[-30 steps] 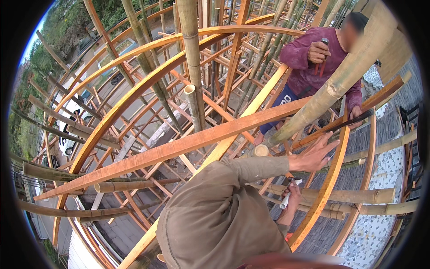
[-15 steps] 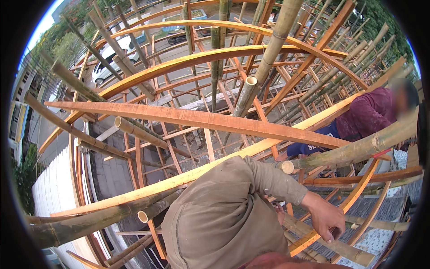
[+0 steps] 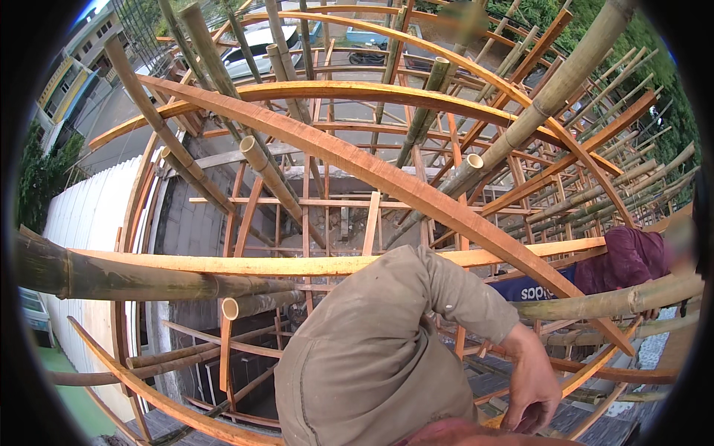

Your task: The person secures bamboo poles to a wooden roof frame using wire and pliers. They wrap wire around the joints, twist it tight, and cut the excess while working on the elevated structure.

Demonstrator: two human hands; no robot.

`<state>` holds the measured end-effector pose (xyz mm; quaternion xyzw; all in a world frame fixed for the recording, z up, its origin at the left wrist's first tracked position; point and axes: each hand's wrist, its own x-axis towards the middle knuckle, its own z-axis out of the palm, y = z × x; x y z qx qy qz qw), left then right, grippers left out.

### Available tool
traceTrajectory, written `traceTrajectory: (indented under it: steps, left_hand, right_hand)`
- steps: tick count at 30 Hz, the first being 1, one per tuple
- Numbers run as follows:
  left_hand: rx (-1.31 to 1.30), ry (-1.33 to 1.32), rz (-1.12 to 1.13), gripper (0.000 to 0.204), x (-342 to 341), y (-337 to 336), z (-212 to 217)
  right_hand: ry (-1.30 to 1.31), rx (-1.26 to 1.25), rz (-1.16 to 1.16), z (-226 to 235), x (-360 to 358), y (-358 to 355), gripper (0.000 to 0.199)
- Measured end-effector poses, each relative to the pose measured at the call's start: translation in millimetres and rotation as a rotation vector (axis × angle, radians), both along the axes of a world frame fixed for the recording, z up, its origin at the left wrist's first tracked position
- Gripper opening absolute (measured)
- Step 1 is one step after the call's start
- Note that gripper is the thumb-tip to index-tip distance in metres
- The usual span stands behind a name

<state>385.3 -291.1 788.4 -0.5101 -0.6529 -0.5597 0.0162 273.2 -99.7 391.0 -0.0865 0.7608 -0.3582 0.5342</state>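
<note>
My left arm, in a khaki sleeve, bends across the lower middle. My left hand (image 3: 534, 392) hangs at the lower right with its fingers curled downward; what lies between them, if anything, I cannot make out. Just behind it passes a curved timber strip (image 3: 587, 374), and whether the hand touches it I cannot tell. A long reddish timber plank (image 3: 349, 157) slants from the upper left down to the right, ending above and to the right of this hand. A light yellow timber beam (image 3: 305, 265) runs crosswise beyond my elbow. My right hand is not visible.
Bamboo poles, among them a thick one (image 3: 141, 276) at the left and another (image 3: 617, 297) at the right, frame the scaffold. A co-worker in a maroon shirt (image 3: 628, 260) is at the right edge. Curved timber arcs (image 3: 372, 91) span the far side. Ground shows far below.
The view has swung, so the scaffold appears shifted and the long plank slants more steeply. My left hand sits lower in the picture. Fingertips seen below my sleeve before are now hidden.
</note>
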Motion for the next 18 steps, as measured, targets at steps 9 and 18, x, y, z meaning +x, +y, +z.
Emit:
traceTrajectory:
  steps: [9,18]
  left_hand:
    - [0.304,-0.234,-0.676,0.038,35,31,20]
    - [0.391,-0.251,-0.93,0.043,4,55,37]
  right_hand:
    - [0.034,-0.022,-0.088,-22,16,34,0.031]
    - [0.051,-0.014,-0.557,-87,104,102,0.028]
